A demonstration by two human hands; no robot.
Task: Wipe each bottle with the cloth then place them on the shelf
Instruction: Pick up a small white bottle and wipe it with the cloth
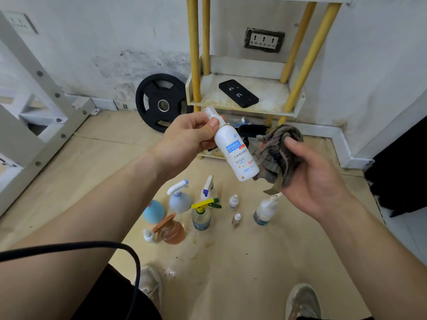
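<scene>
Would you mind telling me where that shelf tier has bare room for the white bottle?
The shelf tier is bare left of the black device, up to the front-left yellow post, and right of it, beside the right posts. The floor bottles stand crowded.

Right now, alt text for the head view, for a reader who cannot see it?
The left hand grips a white spray bottle with a blue label by its neck; the right hand holds a crumpled grey-brown cloth beside it. Other bottles stand on the floor below, before a yellow-legged white shelf.
</scene>
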